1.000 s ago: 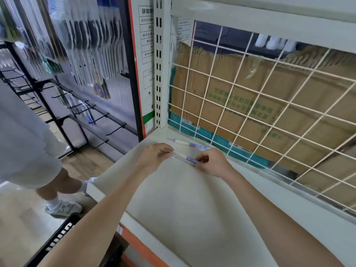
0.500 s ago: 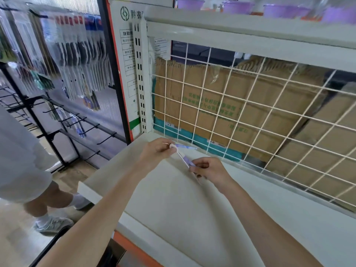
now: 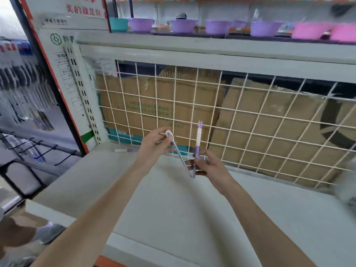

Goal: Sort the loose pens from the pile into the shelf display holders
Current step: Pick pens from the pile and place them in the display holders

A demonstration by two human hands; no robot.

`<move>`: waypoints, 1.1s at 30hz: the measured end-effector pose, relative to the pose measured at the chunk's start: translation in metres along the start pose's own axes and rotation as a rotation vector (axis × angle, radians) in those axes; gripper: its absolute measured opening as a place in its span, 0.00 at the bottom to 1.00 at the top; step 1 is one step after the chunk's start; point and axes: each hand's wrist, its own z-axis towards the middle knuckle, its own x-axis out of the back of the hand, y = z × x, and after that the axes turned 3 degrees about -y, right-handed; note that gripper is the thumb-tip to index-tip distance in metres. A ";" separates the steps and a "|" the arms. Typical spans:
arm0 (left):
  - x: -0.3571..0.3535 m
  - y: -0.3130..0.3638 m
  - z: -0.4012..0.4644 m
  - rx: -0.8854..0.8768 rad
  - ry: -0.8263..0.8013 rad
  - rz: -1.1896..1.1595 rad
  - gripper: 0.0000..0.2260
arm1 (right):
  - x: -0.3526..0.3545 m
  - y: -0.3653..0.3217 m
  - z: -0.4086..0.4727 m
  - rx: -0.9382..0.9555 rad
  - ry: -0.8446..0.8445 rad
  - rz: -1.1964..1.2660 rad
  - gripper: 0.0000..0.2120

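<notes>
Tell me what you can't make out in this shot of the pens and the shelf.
- Lower end of the purple and white upright pen: head view, covered by the right hand.
- Whether the slanted grey pen is also in the right hand's grip: fingers hide the meeting point; the left hand pinches its top.
- Third pen lying on the white shelf: too blurred for detail.
- Display holders: none in view.

Red Chinese characters, "美的就是你", are seen on a white wall poster (image 3: 84, 10) at the upper left. Below it, a green logo and the characters "黔农" are printed on a white notice sheet (image 3: 63, 54); its smaller print cannot be read.
</notes>
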 end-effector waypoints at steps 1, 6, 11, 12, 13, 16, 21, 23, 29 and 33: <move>-0.018 0.003 -0.004 -0.007 -0.027 0.008 0.07 | 0.014 -0.002 -0.010 0.016 0.016 0.014 0.04; -0.108 0.007 -0.028 -0.007 -0.154 0.013 0.15 | 0.092 -0.011 -0.072 0.061 0.152 0.042 0.04; -0.214 0.002 -0.067 -0.045 -0.303 0.070 0.17 | 0.177 -0.015 -0.159 0.078 0.360 -0.012 0.03; -0.235 0.001 -0.075 -0.057 -0.328 0.078 0.17 | 0.192 -0.015 -0.176 0.081 0.407 -0.030 0.05; -0.257 0.001 -0.083 -0.062 -0.356 0.078 0.16 | 0.208 -0.015 -0.194 0.082 0.453 -0.046 0.08; -0.318 -0.002 -0.109 -0.053 -0.425 0.052 0.16 | 0.251 -0.013 -0.244 0.078 0.563 -0.075 0.12; -0.392 -0.008 -0.157 -0.086 -0.540 0.074 0.15 | 0.300 -0.009 -0.309 0.091 0.734 -0.116 0.05; -0.409 -0.010 -0.171 -0.116 -0.574 0.084 0.16 | 0.307 -0.005 -0.323 0.103 0.777 -0.144 0.01; -0.433 -0.008 -0.180 -0.164 -0.588 0.086 0.16 | 0.316 0.002 -0.351 0.112 0.861 -0.175 0.03; -0.455 -0.007 -0.176 -0.215 -0.620 0.111 0.14 | 0.324 0.004 -0.367 0.093 0.911 -0.177 0.03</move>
